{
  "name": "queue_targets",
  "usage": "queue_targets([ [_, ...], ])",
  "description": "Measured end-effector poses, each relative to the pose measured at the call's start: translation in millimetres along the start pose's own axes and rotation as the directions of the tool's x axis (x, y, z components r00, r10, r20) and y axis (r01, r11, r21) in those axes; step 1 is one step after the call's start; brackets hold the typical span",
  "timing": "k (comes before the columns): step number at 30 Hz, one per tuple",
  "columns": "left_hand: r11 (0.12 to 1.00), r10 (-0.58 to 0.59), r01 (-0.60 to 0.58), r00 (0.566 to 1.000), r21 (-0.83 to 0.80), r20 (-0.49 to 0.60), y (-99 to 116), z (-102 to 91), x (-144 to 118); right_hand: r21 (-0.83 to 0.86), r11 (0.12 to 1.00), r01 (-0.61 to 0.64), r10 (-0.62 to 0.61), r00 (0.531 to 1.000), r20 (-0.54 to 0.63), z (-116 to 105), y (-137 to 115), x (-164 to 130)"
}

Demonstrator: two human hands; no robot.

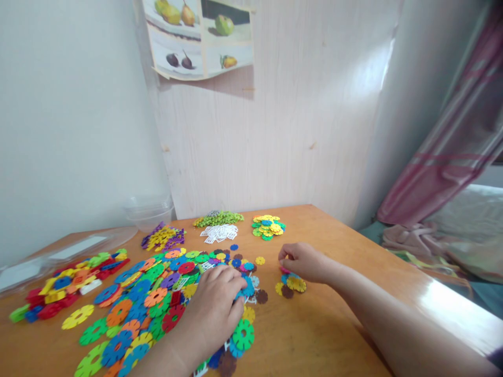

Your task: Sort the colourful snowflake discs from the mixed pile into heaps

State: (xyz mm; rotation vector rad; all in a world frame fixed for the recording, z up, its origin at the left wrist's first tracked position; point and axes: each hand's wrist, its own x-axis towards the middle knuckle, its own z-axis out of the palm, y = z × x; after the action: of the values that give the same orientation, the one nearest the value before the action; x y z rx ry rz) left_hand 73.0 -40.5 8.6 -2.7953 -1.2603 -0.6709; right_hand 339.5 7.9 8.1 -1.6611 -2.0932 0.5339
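Where the wall (275, 131) meets the desk (314, 335), a fruit poster (198, 36) hangs above, and a pink curtain (451, 146) falls at the right over bedding (444, 241); the desk itself is orange-brown wood, bare along its near right side; a clear lid (58, 254) lies flat at its far left, and a clear tub (149, 212) stands against the wall behind it. Across the left half spreads the big pile (133, 303) of flat notched discs in blue, green, orange, red and yellow; left of it sits a red and yellow heap (66, 285); toward the wall lie four smaller sorted lots, purple-yellow (163, 236), green (218, 218), white (220, 233) and yellow-mixed (268, 226), all well apart from the hands. The left hand (214, 306) rests palm down on the near right edge of the big pile, fingers curled over a blue disc (247, 289), loosely closed; whether it grips that disc I cannot tell; a green disc (243, 334) lies just beside its knuckles. The right hand (304, 262) reaches in from the right, fingers bent and narrow, fingertips pressing down on a small cluster (293, 285) of yellow, pink and brown discs between the pile and bare wood; a lone yellow disc (260, 260) lies near it.
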Motion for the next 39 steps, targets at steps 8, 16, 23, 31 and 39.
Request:
queue_targets([
  [8,1.0,0.001,-0.001,1.0,0.006,-0.003,0.8,-0.3,-1.0,-0.105,0.975,0.196,-0.186,0.978,0.095,15.0,-43.2,-29.4],
  [16,1.0,-0.017,0.017,1.0,0.01,-0.009,1.4,-1.4,0.4,-0.139,0.962,0.233,-0.219,0.97,0.108,34.2,-43.2,-32.1],
  [23,0.996,-0.063,0.065,0.998,0.058,-0.028,3.4,0.7,3.7,0.226,0.969,0.097,-0.108,0.994,0.034,20.3,-30.4,-17.1],
  [31,0.993,-0.1,0.103,0.994,0.063,-0.049,2.0,3.1,3.3,0.242,0.969,-0.051,0.06,0.998,-0.029,-6.0,1.9,2.8],
  [39,0.991,-0.107,0.112,0.992,0.071,-0.07,2.2,3.7,3.4,-0.004,1.0,-0.028,0.028,0.998,-0.061,-5.3,7.6,4.1],
])
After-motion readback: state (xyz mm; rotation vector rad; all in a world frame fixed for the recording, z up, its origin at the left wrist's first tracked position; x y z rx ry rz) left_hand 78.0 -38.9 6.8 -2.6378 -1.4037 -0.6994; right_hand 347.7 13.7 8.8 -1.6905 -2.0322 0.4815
